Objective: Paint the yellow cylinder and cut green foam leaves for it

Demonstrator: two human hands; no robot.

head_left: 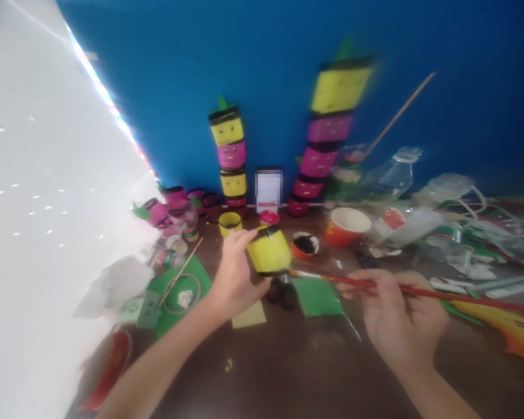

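Held between thumb and fingers of my left hand (236,273) is a small yellow cup (269,251) with black bands along its top and bottom edges. My right hand (399,314) grips a long red-handled paintbrush (367,283). The brush tip meets, or nearly meets, the cup's lower right edge; blur hides which. Just beyond the cup sits a small orange-rimmed dish of black paint (305,244). A yellow ring-like cup (230,223) stands behind my left fingers, and a pink pot (269,217) is close to it.
Two decorated stacks of yellow and pink cups (232,156) (321,151) stand against the blue wall. A phone (269,189) leans between them. At right are an orange paper cup (347,226) and clear plastic bottles (388,174). Green paper (321,298) lies on the brown table (288,372).
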